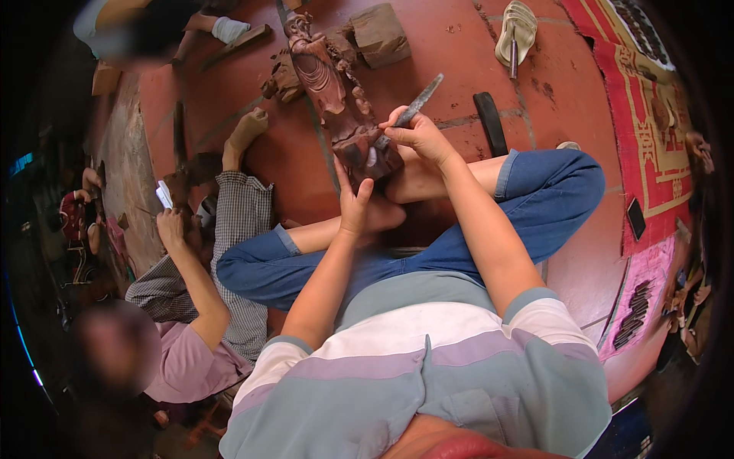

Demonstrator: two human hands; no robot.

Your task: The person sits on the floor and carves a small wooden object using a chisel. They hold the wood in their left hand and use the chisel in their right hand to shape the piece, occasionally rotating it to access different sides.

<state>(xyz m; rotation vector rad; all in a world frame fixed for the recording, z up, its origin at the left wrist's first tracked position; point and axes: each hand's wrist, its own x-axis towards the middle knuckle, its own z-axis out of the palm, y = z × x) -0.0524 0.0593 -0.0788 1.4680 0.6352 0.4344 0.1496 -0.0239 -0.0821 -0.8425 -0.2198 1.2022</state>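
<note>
A reddish-brown carved wooden statue (pixel 319 86) of a robed standing figure leans away from me, its base close to my crossed legs. My left hand (pixel 353 205) grips the side of the base, thumb up and fingers partly hidden against the wood. Between the fingers of my right hand (pixel 422 139) is a grey, tapered file (pixel 420 101), its pointed end sticking up and away to the right. The right fingertips are at the lower right part of the carving, beside a small pale patch. What the file's other end touches is hidden by my hand.
Rough wood blocks (pixel 380 35) lie behind the statue. On the red tile floor are a dark flat bar (pixel 490 124), a pale sandal (pixel 517 32) with a handled tool on it, and a phone (pixel 635 219) on a red-gold mat (pixel 623 145). Another person's hand (pixel 170 226) works at left.
</note>
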